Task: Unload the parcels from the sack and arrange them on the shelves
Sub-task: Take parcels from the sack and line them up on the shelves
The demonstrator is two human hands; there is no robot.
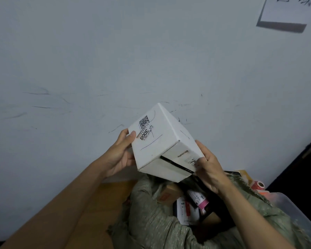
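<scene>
Wall (115, 60): pale, scuffed with dark streaks, fills the far half of the view; wide open room above and left of the hands. A paper sheet (287, 9) on the wall, far right, is cut off by the top edge; its writing cannot be read.

Sack (151, 221): grey-green woven, mouth open, near centre, bottom cut off by the frame edge. Parcels (190, 202) lie inside, partly hidden by folds and by the right forearm; labels too blurred to read.

Plastic bin (302, 212): translucent, near right, mostly out of frame.

Box (160, 141): white cardboard, tilted, held in the air above the sack mouth and clear of it, printed code and "3008" on one face.

Left hand (120, 151): grips the box's left side, thumb on the printed face.

Right hand (208, 164): grips the right near corner, fingers curled behind it and hidden.
</scene>
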